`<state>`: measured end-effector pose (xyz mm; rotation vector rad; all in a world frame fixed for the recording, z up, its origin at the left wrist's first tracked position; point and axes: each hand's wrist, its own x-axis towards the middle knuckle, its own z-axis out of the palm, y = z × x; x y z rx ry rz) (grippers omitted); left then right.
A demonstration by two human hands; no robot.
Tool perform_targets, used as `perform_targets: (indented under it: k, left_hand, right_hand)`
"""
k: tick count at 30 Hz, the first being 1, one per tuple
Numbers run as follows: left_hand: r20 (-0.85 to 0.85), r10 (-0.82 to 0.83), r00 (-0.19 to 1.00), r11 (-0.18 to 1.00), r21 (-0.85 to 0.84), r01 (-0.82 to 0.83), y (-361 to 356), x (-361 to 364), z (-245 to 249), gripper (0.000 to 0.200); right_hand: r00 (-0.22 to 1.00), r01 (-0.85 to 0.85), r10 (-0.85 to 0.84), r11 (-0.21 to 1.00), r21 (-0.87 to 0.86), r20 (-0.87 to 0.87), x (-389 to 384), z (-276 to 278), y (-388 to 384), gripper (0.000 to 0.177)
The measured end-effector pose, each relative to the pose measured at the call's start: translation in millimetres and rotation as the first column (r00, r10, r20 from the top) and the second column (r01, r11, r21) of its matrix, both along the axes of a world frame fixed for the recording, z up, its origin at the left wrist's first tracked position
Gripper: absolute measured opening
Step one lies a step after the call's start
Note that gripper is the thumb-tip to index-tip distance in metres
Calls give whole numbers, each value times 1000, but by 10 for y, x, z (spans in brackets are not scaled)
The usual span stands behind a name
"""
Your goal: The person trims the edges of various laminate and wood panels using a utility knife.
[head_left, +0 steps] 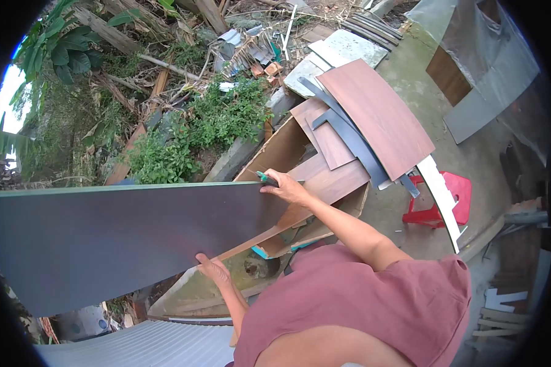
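A long dark-grey board (128,238) with a pale green edge stretches across the left side, tilted on its long edge. My left hand (214,271) grips its lower edge, thumb on the grey face and the other fingers partly hidden behind it. At the upper edge near the right end, my right hand (283,187) is closed around a small green-and-black tool (267,179); its exact kind does not show. Beneath the board's right end lies a brown wood-grain panel (330,177), resting across an open cardboard box (269,153).
Reddish-brown panels (376,116) and dark grey strips (349,137) are stacked beyond the box. A red plastic stool (456,196) stands at right, with a white strip (439,199) leaning over it. Green plants (220,116) and scrap border the left; corrugated sheet (159,345) lies below.
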<state>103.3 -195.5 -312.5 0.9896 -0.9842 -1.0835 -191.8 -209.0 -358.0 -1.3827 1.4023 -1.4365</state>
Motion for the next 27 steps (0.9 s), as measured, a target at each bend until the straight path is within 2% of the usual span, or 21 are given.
perform_targets:
  k: [2,4,6,8,9,10,12,13,14,17,18,20,21,23,25,27]
  left_hand:
    - [-45,19,999,1000,2,-19,-49,152,2,83]
    - [-84,60,995,998,20,-59,-138,216,14,81]
    - [-83,158,984,985,83,-151,-251,268,22,81]
    - [-148,112,983,990,101,-98,-449,273,159,81]
    - [-204,79,976,991,122,-55,-536,258,247,82]
    - [-212,74,974,991,121,-49,-633,196,332,82]
    - [-257,-18,966,987,151,59,-823,11,486,83]
    - [-249,-21,968,982,178,67,-940,-134,500,81]
    - [-244,-31,969,981,180,77,-1041,-340,537,81]
    - [-300,-45,953,958,259,127,-1254,-1130,562,77]
    - [-337,-88,937,933,302,196,-1303,-1392,506,74]
    - [-402,-152,903,877,366,310,-1351,-1961,325,68]
    - [-425,-177,888,850,388,356,-1349,-2272,226,65]
    - [-460,-291,838,804,357,475,-1293,-2933,-23,57]
    - [-473,-348,810,746,384,544,-1193,-3594,-274,51]
    - [-547,-455,702,614,379,693,-1115,-4162,-609,50]
  right_hand:
    - [983,-139,126,986,92,135,46,-57,-68,33]
    - [980,-162,149,982,95,135,69,-390,-225,33]
    - [973,-192,176,976,100,151,146,-472,-237,34]
    - [983,-173,147,937,303,105,204,-462,-264,38]
    - [995,-89,67,944,318,78,235,-273,-192,39]
    - [996,-81,62,945,317,70,168,-67,-163,39]
    - [992,123,-109,925,361,-57,86,377,-33,38]
    - [979,204,-187,913,353,-81,-17,432,-49,37]
    - [959,274,-211,861,428,-190,-173,639,-58,37]
    - [859,490,-356,780,390,-369,-750,919,-40,37]
    - [816,551,-397,754,357,-419,-966,972,-12,37]
    - [786,609,-426,660,440,-449,-1451,1096,135,38]
    - [775,630,-442,599,494,-451,-1719,1069,216,37]
    - [691,718,-455,515,468,-561,-2278,877,422,35]
    - [669,743,-464,425,517,-580,-2844,626,664,36]
    - [649,760,-462,360,541,-604,-3418,133,957,38]
